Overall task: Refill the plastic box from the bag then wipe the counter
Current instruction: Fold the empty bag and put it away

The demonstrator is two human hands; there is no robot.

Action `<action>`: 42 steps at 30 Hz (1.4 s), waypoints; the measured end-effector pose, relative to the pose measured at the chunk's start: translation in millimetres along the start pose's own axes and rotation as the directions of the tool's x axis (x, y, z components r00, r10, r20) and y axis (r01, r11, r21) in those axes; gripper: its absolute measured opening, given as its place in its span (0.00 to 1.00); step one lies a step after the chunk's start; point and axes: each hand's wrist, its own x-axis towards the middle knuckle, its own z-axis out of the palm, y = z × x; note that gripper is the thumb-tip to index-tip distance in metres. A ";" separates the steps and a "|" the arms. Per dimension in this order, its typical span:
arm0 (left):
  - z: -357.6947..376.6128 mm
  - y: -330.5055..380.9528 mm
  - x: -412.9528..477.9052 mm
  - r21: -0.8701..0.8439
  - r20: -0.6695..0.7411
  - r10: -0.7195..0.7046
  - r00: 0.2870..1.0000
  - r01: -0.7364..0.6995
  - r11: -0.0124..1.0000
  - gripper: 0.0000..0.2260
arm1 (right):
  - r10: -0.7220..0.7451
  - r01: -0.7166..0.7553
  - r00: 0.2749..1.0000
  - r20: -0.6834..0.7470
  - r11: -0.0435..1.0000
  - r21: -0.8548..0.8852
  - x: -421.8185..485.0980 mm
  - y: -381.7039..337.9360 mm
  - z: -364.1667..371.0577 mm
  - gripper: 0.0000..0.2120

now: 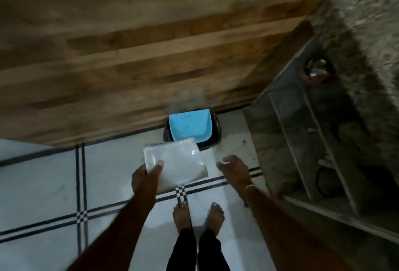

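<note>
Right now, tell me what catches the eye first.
The pale plastic bag, gripped by the left hand at mid-frame, stands out over the tiled floor. Just beyond it, a bright blue lid sits on a black bin. The right hand is open beside the bag.

White bag; blue bin lid; white floor tiles, black-checked lines; brown wood wall.

The bin stands on the floor against the far wooden panel. The bag, in the left hand, is just near of the bin, the right hand apart to its right. A shelf rack stands rightmost.
</note>
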 end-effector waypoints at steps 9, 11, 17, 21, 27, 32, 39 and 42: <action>39.4 -80.4 180.8 -0.075 -0.166 0.008 0.986 -0.021 0.997 0.20 | 0.225 -0.266 0.944 0.241 0.952 0.154 198.3 45.1 152.3 0.44; 44.2 -90.7 206.1 -0.108 -0.167 0.002 0.986 -0.020 0.994 0.19 | 0.227 -0.289 0.937 0.267 0.930 0.225 227.9 49.2 184.2 0.40; 57.5 -102.9 238.9 -0.147 -0.159 -0.025 0.987 0.001 0.989 0.18 | 0.170 -0.210 0.977 0.131 0.884 0.418 267.6 73.6 231.6 0.06; 62.4 -95.3 232.9 -0.231 -0.172 -0.089 0.981 0.048 0.972 0.14 | 0.068 -0.054 0.996 -0.051 0.969 0.241 213.4 95.7 195.8 0.12; 94.7 -70.0 226.5 -0.274 -0.164 -0.109 0.980 0.061 0.960 0.16 | -0.001 0.058 0.954 -0.299 0.981 0.182 140.9 137.5 132.1 0.12; 129.5 -67.7 244.3 -0.189 -0.125 -0.069 0.990 0.045 0.981 0.14 | 0.088 -0.005 0.913 -0.398 0.979 0.204 124.3 153.4 99.6 0.14; 178.4 -92.0 289.2 0.108 0.068 -0.056 0.996 0.048 0.993 0.21 | 0.117 -0.028 0.930 -0.348 0.968 0.250 142.7 185.3 102.4 0.13; 182.1 -84.7 278.1 0.257 0.066 -0.075 0.995 0.055 0.965 0.24 | 0.148 -0.050 0.933 -0.329 0.956 0.288 145.0 200.3 103.6 0.15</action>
